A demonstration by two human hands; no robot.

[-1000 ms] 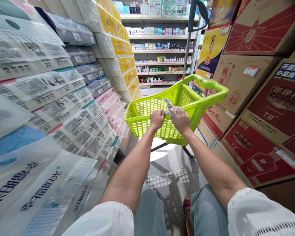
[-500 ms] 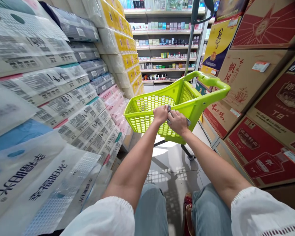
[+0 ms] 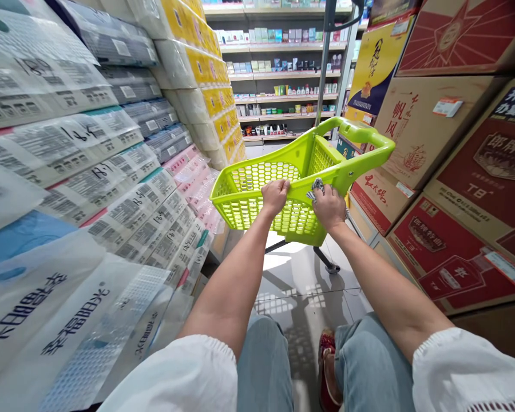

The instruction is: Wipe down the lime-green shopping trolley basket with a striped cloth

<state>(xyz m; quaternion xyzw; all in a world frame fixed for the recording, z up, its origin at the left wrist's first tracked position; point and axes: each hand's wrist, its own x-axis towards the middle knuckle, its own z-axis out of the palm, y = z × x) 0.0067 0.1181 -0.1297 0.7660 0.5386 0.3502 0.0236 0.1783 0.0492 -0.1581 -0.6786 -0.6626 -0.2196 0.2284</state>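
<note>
In front of my knees stands a lime-green plastic shopping cart [image 3: 257,197] with a lattice basket on dark legs with a caster. My left hand [image 3: 275,196] is closed over the near rim of the basket. To its right, my right hand [image 3: 329,207] presses a crumpled grey-and-white striped cloth [image 3: 317,186] against the cart's side, below the handle [image 3: 369,140]. Much of the cloth is hidden under the fingers. No goods show in the part of the basket I can see.
Stacked packs of tissue paper [image 3: 124,200] and yellow-and-white paper rolls [image 3: 197,74] line the left. Liquor cartons [image 3: 438,131] are piled on the right, close to the cart. Shelves of small products [image 3: 283,74] stand behind, with a grey pole [image 3: 325,68] before them.
My right hand has slid right along the cart's side with the cloth, away from my left hand. My left hand stays on the rim. The view has shifted slightly.
</note>
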